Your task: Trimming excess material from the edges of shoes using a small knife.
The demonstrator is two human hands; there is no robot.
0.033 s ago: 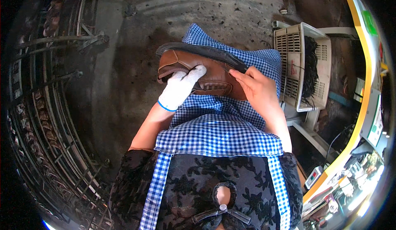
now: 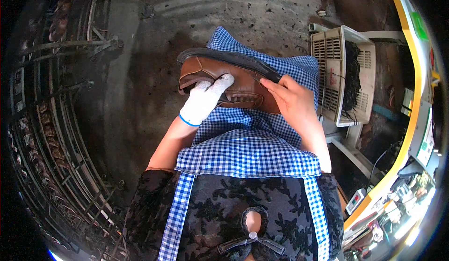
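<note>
A brown leather shoe (image 2: 239, 79) with a thick dark sole (image 2: 234, 57) lies on its side across my lap. The sole faces away from me, and the laced part is toward my body. My left hand (image 2: 205, 98), in a white knitted glove with a blue cuff edge, grips the shoe at its opening. Its fingers go inside while the thumb presses on the outer leather. My bare right hand (image 2: 293, 99) is closed at the shoe's right end, fingertips together against the upper near the sole edge. Anything small between those fingertips cannot be made out.
A blue checked apron (image 2: 248, 153) covers my lap. To the right, a pale plastic crate (image 2: 327, 73) holds dark strands, probably laces, beside a yellow-edged bench (image 2: 408, 120). Metal racks (image 2: 70, 144) stand along the left. The concrete floor (image 2: 224, 3) has scattered dark scraps.
</note>
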